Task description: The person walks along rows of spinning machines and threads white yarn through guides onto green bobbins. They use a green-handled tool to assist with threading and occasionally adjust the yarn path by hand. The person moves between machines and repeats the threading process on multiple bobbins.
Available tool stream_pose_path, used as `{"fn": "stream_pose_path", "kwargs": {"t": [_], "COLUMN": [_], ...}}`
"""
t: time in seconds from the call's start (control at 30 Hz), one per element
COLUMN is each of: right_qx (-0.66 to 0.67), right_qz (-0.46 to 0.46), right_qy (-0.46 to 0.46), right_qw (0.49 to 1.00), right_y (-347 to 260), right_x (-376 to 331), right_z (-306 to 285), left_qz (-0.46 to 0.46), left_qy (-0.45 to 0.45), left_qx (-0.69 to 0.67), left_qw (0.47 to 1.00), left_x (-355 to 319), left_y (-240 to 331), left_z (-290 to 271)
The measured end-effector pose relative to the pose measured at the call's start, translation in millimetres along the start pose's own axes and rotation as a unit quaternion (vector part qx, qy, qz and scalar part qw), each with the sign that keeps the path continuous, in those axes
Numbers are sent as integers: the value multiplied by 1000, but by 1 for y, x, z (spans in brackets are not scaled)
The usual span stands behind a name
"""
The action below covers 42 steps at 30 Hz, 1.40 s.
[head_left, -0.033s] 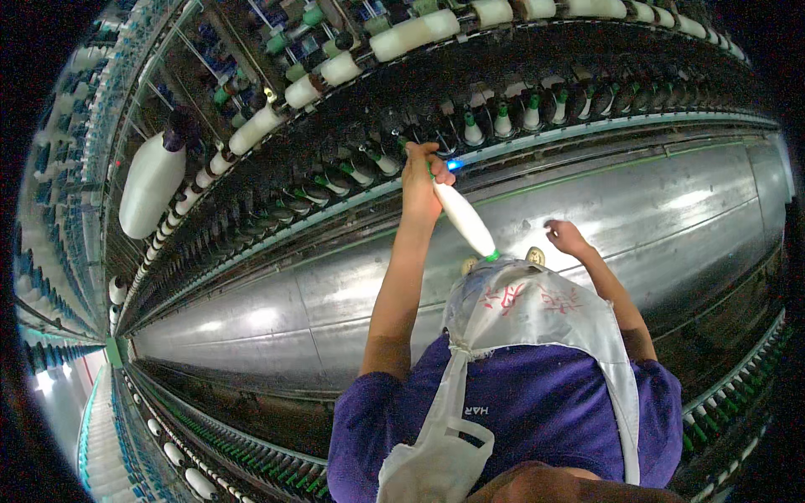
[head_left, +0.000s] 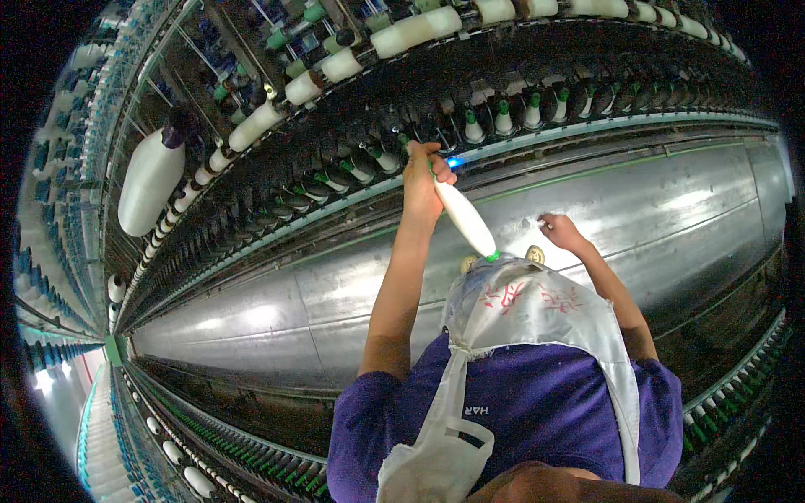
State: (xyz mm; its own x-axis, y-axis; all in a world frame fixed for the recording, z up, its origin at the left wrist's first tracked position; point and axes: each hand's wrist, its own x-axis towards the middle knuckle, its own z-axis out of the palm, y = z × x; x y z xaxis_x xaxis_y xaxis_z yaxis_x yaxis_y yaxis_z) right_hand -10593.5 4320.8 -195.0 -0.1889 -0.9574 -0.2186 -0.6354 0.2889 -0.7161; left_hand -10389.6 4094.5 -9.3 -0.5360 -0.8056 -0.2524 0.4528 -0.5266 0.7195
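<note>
My left hand (head_left: 422, 178) is raised at the near row of spindles, its fingers wrapped round the upper end of a yarn bobbin (head_left: 466, 218). White yarn fills the bobbin, and green tube shows at both ends. It slants down to the right, its lower tip just above my apron (head_left: 511, 289). The fingertips of this hand reach close to the spindle rail (head_left: 495, 149), beside a small blue light (head_left: 454, 163). Lower and to the right, my right hand (head_left: 562, 232) hangs over the floor with curled fingers. Whether a bit of fibre sits in its pinch is too small to tell.
Several green-tipped bobbins (head_left: 503, 123) stand along the frame ahead. Above them run pale rollers (head_left: 415, 33), and a large white roving bobbin (head_left: 152, 184) hangs at the left. A shiny metal-grey floor (head_left: 352, 293) lies between this machine and another spindle row (head_left: 243, 443) behind me.
My right hand has shifted very slightly left and up. My left hand and its bobbin are almost unmoved.
</note>
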Motion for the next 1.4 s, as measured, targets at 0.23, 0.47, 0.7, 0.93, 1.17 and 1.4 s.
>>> {"fn": "stream_pose_path", "kwargs": {"t": [0.23,0.47,0.7,0.93,1.17,1.4], "right_qx": [403,595,704,630,-175,-363], "right_qz": [18,73,114,140,-317,-553], "right_qy": [-108,-180,-251,-227,171,73], "right_qw": [909,780,655,729,916,746], "right_y": [-139,-174,-164,-173,-191,-214], "right_x": [31,20,13,11,14,41], "right_z": [-23,-21,-24,-27,-71,-95], "left_qz": [-96,-81,-77,-62,-141,-207], "left_qy": [-24,-73,-109,-134,-131,-204], "left_qx": [-29,8,14,78,112,126], "left_qw": [995,994,991,986,975,949], "left_x": [1,1,-12,-10,-2,-18], "left_y": [-18,-20,-21,-17,-15,-31], "left_z": [-14,-20,-11,-14,-15,-9]}}
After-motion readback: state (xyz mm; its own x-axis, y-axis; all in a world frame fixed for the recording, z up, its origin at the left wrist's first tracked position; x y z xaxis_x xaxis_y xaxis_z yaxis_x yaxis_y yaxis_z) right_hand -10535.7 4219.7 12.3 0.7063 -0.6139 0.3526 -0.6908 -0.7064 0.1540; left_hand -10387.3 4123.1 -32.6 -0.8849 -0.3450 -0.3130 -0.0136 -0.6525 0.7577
